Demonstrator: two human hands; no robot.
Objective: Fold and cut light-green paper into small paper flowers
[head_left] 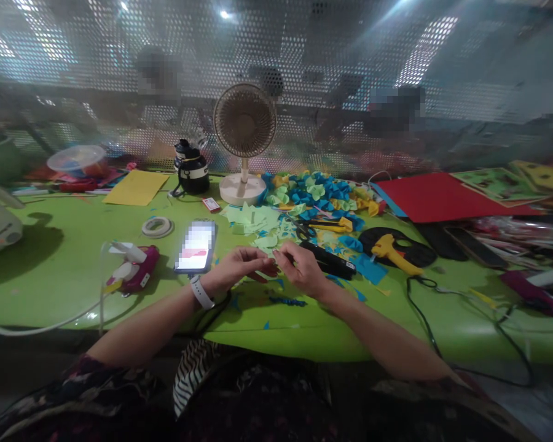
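My left hand (240,267), with a white watch band on its wrist, meets my right hand (300,269) over the front of the green table (166,334). The fingertips of both hands are pinched close together. Whatever is between them is too small and blurred to name. Pale green paper pieces (253,216) and small scraps lie just behind the hands. A twisted blue strip (288,301) rests on the table below them. Close to my right hand is a black stapler-like tool (334,263); a lit phone (196,247) lies beside my left hand.
A fan (244,123) stands at the back beside a heap of blue, green and yellow folded paper (317,191). At right lie a yellow glue gun (394,253), its cord and red sheets (447,197). Left are a tape roll (157,227), a purple power strip (138,270) and a black bottle (193,170).
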